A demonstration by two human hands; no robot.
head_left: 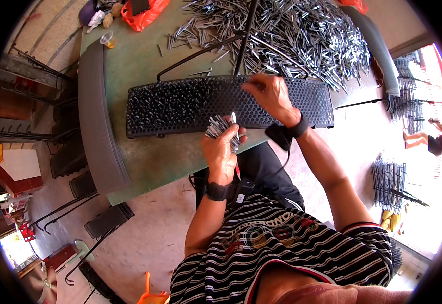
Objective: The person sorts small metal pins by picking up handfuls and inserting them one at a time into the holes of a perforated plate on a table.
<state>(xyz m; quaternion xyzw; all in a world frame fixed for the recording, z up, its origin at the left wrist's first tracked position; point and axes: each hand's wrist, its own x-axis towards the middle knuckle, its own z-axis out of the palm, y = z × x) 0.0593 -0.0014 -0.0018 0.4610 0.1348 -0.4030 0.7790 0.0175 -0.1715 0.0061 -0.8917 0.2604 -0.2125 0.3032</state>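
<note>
I've got rods (218, 126) clamped in left hand (222, 151), holed panel (309, 105) crosswise just beyond; right hand (273, 96) nearer it, can't tell its pinch.

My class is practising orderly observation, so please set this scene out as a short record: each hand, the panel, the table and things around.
Left hand: holds a bundle of slim metal pieces
Right hand: over the panel, fingers bent; whether it holds a piece is unclear
Black perforated panel: left part crowded with small shiny pieces, bare holes toward the right
Table: green top
On table: large metal heap, red bag, clear cup
</note>
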